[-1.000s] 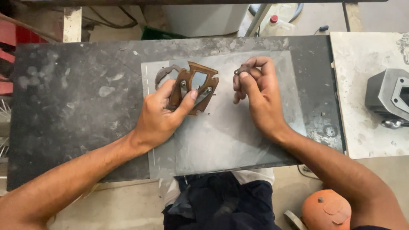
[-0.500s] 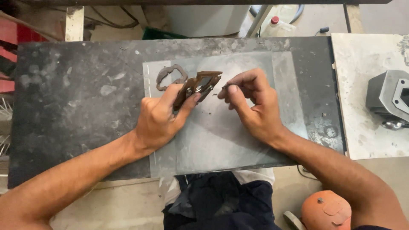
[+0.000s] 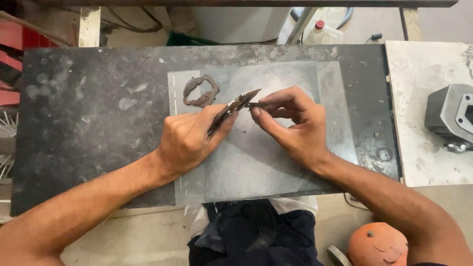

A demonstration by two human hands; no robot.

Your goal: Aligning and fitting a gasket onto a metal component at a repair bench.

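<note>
My left hand (image 3: pixel 189 138) grips a flat brown gasket-like piece (image 3: pixel 235 105) by its lower end and holds it edge-on, tilted, above a clear glass sheet (image 3: pixel 276 162). The fingers of my right hand (image 3: pixel 290 123) pinch the piece's upper tip. A second brown gasket ring (image 3: pixel 199 91) lies flat on the sheet, just beyond my left hand, untouched.
The glass sheet rests on a dark, stained worktop (image 3: pixel 88 113). A grey metal engine part (image 3: pixel 451 118) sits on a white slab at the right. An orange rounded object (image 3: pixel 377 246) is on the floor at lower right. A bottle (image 3: pixel 320 29) stands behind the table.
The brown piece was lying flat under both hands; it is now lifted and turned on edge. My right hand has moved left onto its tip.
</note>
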